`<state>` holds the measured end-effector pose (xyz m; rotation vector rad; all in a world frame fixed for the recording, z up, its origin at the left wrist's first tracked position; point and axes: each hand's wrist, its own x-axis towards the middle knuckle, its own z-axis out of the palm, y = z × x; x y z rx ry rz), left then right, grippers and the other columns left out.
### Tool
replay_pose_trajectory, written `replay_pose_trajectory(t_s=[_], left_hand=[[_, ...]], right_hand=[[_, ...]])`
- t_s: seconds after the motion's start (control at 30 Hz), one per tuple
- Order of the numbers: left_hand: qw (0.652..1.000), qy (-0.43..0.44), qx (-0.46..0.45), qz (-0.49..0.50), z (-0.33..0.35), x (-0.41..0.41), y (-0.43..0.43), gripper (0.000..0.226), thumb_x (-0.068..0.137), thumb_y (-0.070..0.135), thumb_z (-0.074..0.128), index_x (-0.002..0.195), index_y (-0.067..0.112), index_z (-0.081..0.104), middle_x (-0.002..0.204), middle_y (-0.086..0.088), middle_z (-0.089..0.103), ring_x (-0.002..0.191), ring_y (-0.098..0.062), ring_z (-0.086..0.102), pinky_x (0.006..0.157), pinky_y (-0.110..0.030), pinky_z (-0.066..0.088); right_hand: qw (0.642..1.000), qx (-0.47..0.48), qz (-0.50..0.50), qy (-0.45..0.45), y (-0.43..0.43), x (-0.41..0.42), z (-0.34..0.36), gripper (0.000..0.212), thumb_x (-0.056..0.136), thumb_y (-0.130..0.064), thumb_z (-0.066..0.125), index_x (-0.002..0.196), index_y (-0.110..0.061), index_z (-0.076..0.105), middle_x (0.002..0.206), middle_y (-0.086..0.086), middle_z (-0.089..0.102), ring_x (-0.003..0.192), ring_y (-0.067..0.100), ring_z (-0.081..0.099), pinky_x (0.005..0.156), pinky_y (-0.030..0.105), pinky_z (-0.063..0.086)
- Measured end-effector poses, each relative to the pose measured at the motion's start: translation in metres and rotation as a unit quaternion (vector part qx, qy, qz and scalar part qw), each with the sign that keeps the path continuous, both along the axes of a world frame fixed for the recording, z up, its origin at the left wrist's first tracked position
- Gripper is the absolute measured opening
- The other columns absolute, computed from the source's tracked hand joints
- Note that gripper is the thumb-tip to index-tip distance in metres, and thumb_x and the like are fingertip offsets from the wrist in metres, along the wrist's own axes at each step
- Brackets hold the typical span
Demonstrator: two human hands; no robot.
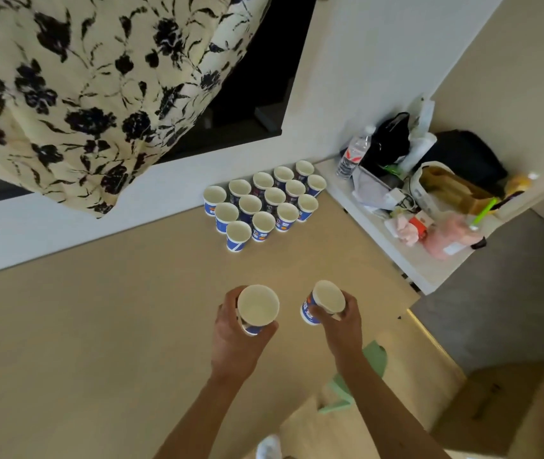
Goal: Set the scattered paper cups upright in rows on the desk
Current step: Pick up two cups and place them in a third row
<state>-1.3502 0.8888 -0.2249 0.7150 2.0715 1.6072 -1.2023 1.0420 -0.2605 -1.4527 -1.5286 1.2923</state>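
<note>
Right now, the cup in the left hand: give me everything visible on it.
Looks like paper: the cup is pale cream inside, empty, with a round rim and blue print low on its outer wall. Mouth-up, roughly upright. The left hand grips it, fingers curled round the wall. Whether its base touches the desk is hidden. It touches no other cup.
</note>
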Motion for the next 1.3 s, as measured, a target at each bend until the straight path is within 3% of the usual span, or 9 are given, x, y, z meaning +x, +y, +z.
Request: replay_pose_trajectory(t_s=[0.1,0.23,0.47,0.57,0.63,0.87,0.97,1.13,1.3], left_hand=[[1.000,-0.004,-0.010,-0.009,-0.002,0.000,0.027,0.068,0.060,0.018,0.089,0.117,0.030,0.054,0.109,0.015,0.063,0.101,-0.011,0.059,0.075,-0.006,0.044],[0.999,-0.004,-0.034,0.012,-0.006,0.005,0.063,0.069,0.059,0.019,0.089,0.117,0.032,0.054,0.110,0.013,0.063,0.101,-0.007,0.059,0.074,-0.006,0.044],[0.994,0.008,-0.083,0.068,-0.011,0.028,0.142,0.067,0.062,0.015,0.088,0.118,0.025,0.055,0.109,0.009,0.065,0.102,-0.014,0.060,0.079,-0.023,0.052],[0.991,0.013,-0.104,0.083,-0.015,0.039,0.173,0.069,0.061,0.013,0.090,0.120,0.022,0.056,0.110,0.004,0.065,0.098,-0.020,0.063,0.081,-0.040,0.055],[0.989,0.011,-0.117,0.091,-0.016,0.045,0.190,0.069,0.060,0.013,0.090,0.120,0.025,0.056,0.111,0.006,0.065,0.097,-0.018,0.063,0.080,-0.042,0.055],[0.985,0.034,-0.139,0.098,-0.023,0.057,0.227,0.071,0.061,0.022,0.091,0.118,0.039,0.051,0.111,0.018,0.064,0.097,-0.010,0.062,0.078,-0.032,0.052],[0.984,0.046,-0.139,0.102,-0.025,0.058,0.233,0.071,0.060,0.021,0.091,0.117,0.039,0.052,0.110,0.021,0.065,0.097,-0.006,0.061,0.076,-0.019,0.047],[0.980,0.057,-0.161,0.099,-0.027,0.063,0.232,0.073,0.058,0.023,0.092,0.117,0.041,0.052,0.111,0.023,0.064,0.097,-0.002,0.061,0.073,-0.014,0.047],[0.978,0.066,-0.170,0.104,-0.031,0.065,0.226,0.074,0.058,0.022,0.093,0.118,0.038,0.052,0.112,0.020,0.065,0.100,-0.003,0.061,0.075,-0.005,0.045]], right_hand=[[1.000,-0.015,0.007,0.002,0.035,-0.003,-0.010,0.063,0.066,-0.010,0.090,0.119,-0.017,0.057,0.118,0.004,0.062,0.107,0.025,0.061,0.077,0.025,0.048],[1.000,-0.024,0.010,-0.002,0.096,-0.017,-0.022,0.070,0.054,-0.028,0.085,0.117,-0.018,0.057,0.117,0.004,0.062,0.106,0.025,0.061,0.081,0.030,0.048],[0.998,-0.029,0.062,0.000,0.238,-0.038,-0.047,0.063,0.068,-0.012,0.089,0.120,-0.016,0.055,0.112,-0.002,0.061,0.102,0.020,0.061,0.081,0.027,0.047],[0.996,-0.021,0.084,-0.010,0.296,-0.049,-0.056,0.058,0.068,-0.014,0.089,0.115,-0.019,0.055,0.108,-0.003,0.064,0.096,0.013,0.063,0.080,0.026,0.047],[0.995,-0.007,0.101,-0.026,0.328,-0.056,-0.061,0.056,0.067,-0.017,0.089,0.112,-0.019,0.056,0.104,-0.005,0.065,0.089,0.005,0.063,0.076,0.023,0.046],[0.982,0.034,0.169,-0.076,0.402,-0.091,-0.088,0.063,0.066,-0.020,0.090,0.116,-0.015,0.054,0.112,0.005,0.065,0.100,0.025,0.064,0.088,0.040,0.053],[0.980,0.047,0.182,-0.070,0.414,-0.104,-0.099,0.059,0.066,-0.021,0.090,0.112,-0.021,0.052,0.111,0.002,0.065,0.100,0.023,0.064,0.088,0.039,0.053],[0.978,0.042,0.193,-0.069,0.420,-0.113,-0.109,0.060,0.065,-0.021,0.089,0.112,-0.025,0.052,0.107,-0.005,0.063,0.095,0.017,0.063,0.082,0.034,0.051],[0.976,0.043,0.201,-0.076,0.428,-0.117,-0.114,0.065,0.066,-0.020,0.090,0.118,-0.018,0.053,0.112,-0.002,0.064,0.098,0.017,0.060,0.081,0.030,0.045]])
